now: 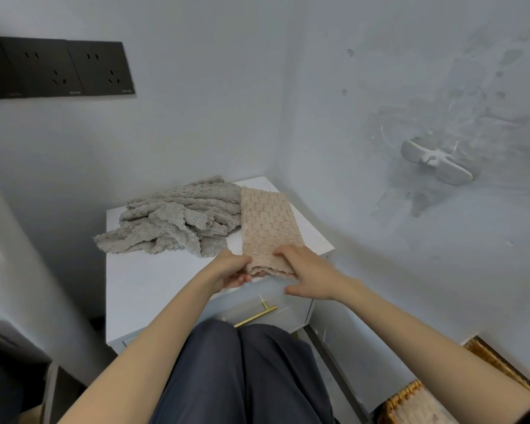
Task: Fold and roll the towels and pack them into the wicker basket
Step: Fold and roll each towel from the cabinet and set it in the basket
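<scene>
Beige towel [268,221], woven-block pattern, under the fingers [283,251]; grey ribbed towel [178,218] left of them; white counter [153,280] beneath; brass-gold handle [256,316] below them.

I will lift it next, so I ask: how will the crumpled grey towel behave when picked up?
The grey towel lies in loose, crumpled folds, so it is probably floppy and will sag. Its fluffy pile suggests it is light and not slippery. One corner reaches the left edge of the white cabinet, so a push might slide it off.
</scene>
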